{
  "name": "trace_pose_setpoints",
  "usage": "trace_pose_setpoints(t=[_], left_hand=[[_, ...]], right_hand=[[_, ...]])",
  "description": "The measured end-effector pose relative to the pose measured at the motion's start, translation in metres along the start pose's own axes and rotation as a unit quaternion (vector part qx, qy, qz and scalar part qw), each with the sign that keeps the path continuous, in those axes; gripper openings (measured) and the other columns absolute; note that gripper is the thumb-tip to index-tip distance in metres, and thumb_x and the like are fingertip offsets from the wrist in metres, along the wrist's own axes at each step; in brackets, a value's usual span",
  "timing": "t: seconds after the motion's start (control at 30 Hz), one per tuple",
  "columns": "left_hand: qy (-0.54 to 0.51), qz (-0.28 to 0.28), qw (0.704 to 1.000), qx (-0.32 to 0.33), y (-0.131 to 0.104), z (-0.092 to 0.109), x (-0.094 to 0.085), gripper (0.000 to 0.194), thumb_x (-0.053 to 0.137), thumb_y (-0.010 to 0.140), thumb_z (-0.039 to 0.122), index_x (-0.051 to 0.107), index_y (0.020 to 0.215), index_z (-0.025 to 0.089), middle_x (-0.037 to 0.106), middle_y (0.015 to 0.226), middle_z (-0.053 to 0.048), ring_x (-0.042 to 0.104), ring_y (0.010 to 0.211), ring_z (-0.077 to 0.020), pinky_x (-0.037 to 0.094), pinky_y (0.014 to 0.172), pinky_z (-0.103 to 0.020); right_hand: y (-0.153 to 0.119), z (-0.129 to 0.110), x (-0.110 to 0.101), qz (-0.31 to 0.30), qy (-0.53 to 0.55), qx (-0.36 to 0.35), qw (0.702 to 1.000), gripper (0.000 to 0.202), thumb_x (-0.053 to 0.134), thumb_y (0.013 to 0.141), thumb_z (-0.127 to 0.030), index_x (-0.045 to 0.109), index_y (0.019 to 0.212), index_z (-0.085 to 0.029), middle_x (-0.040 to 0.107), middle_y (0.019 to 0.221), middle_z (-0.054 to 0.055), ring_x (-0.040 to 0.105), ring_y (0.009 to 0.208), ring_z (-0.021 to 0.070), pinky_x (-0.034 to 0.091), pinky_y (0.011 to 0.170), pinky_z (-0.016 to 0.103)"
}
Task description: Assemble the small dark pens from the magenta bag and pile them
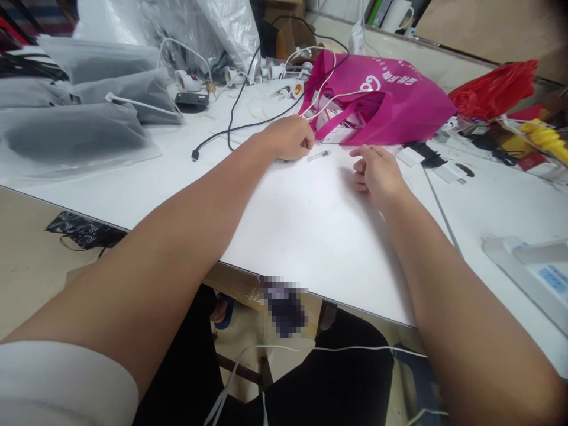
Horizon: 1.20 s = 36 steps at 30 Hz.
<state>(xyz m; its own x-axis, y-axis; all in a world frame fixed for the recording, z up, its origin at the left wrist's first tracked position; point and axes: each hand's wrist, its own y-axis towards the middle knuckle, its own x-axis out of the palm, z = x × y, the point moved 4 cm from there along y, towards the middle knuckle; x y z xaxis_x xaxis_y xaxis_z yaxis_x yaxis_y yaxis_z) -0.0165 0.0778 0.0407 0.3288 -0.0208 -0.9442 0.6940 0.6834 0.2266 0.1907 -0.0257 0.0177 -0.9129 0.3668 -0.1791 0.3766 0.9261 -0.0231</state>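
Frosted bags (73,133) lie at the left, a white cable (142,105) across one, near a black box (191,102). Far right, a red bag (497,92) sits near a yellow bundle (544,139). A white mug (396,16) stands behind.

Both arms stretched forward; left hand (293,137) loosely curled, palm down; right hand (375,171) part-open, index finger extended inward

cluttered workshop or packing bench, white flat-topped table (275,213), white round lamp sockets with cables (276,71), grey translucent plastic pouches (75,133), glossy magenta carrier bag (412,100), red crumpled plastic bags (497,92)
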Motion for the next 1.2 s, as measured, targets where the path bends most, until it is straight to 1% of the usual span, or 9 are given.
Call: trace_pose_setpoints(t=[0.27, 0.47, 0.63, 0.73, 0.87, 1.0, 1.07, 1.13, 1.2], left_hand=[[-0.012, 0.009, 1.000, 0.012, 0.005, -0.010, 0.007, 0.026, 0.067, 0.097, 0.019, 0.090, 0.103, 0.030, 0.091, 0.115, -0.004, 0.082, 0.117, -0.0225, 0.060, 0.112, -0.037], [0.022, 0.030, 0.999, -0.012, 0.006, -0.018, 0.008, 0.013, 0.077, 0.096, 0.036, 0.088, 0.103, 0.034, 0.085, 0.129, -0.008, 0.068, 0.147, -0.0285, 0.059, 0.119, -0.042], [0.029, 0.008, 0.999, -0.036, 0.011, -0.022, 0.013, 0.015, 0.076, 0.098, 0.038, 0.089, 0.106, 0.034, 0.085, 0.126, -0.008, 0.071, 0.141, -0.0298, 0.062, 0.116, -0.045], [0.045, -0.018, 0.998, -0.050, 0.013, -0.022, 0.016, 0.024, 0.071, 0.102, 0.041, 0.090, 0.114, 0.033, 0.083, 0.135, -0.010, 0.072, 0.139, -0.0321, 0.061, 0.118, -0.047], [0.084, -0.044, 0.994, -0.056, 0.015, -0.016, 0.018, 0.037, 0.064, 0.109, 0.042, 0.090, 0.131, 0.026, 0.078, 0.150, -0.016, 0.068, 0.149, -0.0381, 0.057, 0.123, -0.051], [0.116, -0.050, 0.990, -0.068, 0.017, -0.003, 0.021, 0.042, 0.058, 0.114, 0.034, 0.084, 0.144, 0.022, 0.077, 0.158, -0.018, 0.065, 0.155, -0.0413, 0.050, 0.129, -0.056], [0.130, -0.050, 0.988, -0.066, 0.018, 0.003, 0.022, 0.043, 0.056, 0.115, 0.031, 0.084, 0.146, 0.020, 0.079, 0.158, -0.019, 0.067, 0.154, -0.0410, 0.047, 0.132, -0.058], [0.129, -0.041, 0.989, -0.058, 0.019, 0.008, 0.023, 0.042, 0.057, 0.114, 0.030, 0.084, 0.144, 0.022, 0.081, 0.156, -0.018, 0.068, 0.152, -0.0398, 0.044, 0.135, -0.059], [0.114, -0.033, 0.991, -0.055, 0.020, 0.009, 0.024, 0.041, 0.059, 0.113, 0.032, 0.085, 0.144, 0.028, 0.083, 0.155, -0.014, 0.070, 0.150, -0.0379, 0.043, 0.135, -0.058]], right_hand=[[0.004, 0.004, -0.002, -0.004, -0.005, -0.005, 1.000, 0.024, 0.076, 0.102, -0.040, 0.061, 0.088, -0.028, 0.040, 0.068, -0.004, 0.023, 0.048, 0.0103, 0.017, 0.047, 0.028], [0.005, 0.004, -0.003, -0.004, -0.006, -0.003, 1.000, 0.022, 0.076, 0.100, -0.040, 0.061, 0.089, -0.029, 0.041, 0.064, -0.005, 0.021, 0.050, 0.0118, 0.016, 0.045, 0.027], [0.005, 0.004, -0.003, 0.000, 0.001, 0.005, 1.000, 0.024, 0.077, 0.104, -0.037, 0.061, 0.088, -0.028, 0.039, 0.066, -0.006, 0.022, 0.049, 0.0103, 0.017, 0.044, 0.026], [0.003, 0.003, -0.002, 0.003, 0.003, 0.010, 1.000, 0.025, 0.077, 0.106, -0.035, 0.061, 0.088, -0.027, 0.040, 0.065, -0.006, 0.023, 0.048, 0.0096, 0.017, 0.043, 0.025], [0.001, 0.001, -0.002, 0.008, 0.011, 0.015, 1.000, 0.025, 0.068, 0.112, -0.027, 0.062, 0.088, -0.025, 0.039, 0.064, -0.006, 0.022, 0.048, 0.0086, 0.017, 0.044, 0.024], [-0.001, -0.001, -0.002, -0.005, 0.008, 0.007, 1.000, 0.027, 0.075, 0.108, -0.029, 0.061, 0.085, -0.027, 0.039, 0.064, -0.006, 0.022, 0.047, 0.0094, 0.017, 0.043, 0.025], [-0.001, -0.001, -0.002, -0.002, 0.008, 0.012, 1.000, 0.025, 0.071, 0.110, -0.027, 0.062, 0.086, -0.026, 0.039, 0.064, -0.006, 0.022, 0.048, 0.0093, 0.017, 0.044, 0.025], [-0.002, -0.001, -0.003, 0.004, 0.008, 0.017, 1.000, 0.025, 0.066, 0.111, -0.025, 0.062, 0.087, -0.025, 0.038, 0.064, -0.006, 0.022, 0.048, 0.0089, 0.017, 0.044, 0.024], [-0.001, 0.000, -0.003, 0.000, 0.007, 0.014, 1.000, 0.025, 0.069, 0.110, -0.028, 0.062, 0.087, -0.026, 0.038, 0.064, -0.006, 0.022, 0.047, 0.0090, 0.017, 0.044, 0.025]])
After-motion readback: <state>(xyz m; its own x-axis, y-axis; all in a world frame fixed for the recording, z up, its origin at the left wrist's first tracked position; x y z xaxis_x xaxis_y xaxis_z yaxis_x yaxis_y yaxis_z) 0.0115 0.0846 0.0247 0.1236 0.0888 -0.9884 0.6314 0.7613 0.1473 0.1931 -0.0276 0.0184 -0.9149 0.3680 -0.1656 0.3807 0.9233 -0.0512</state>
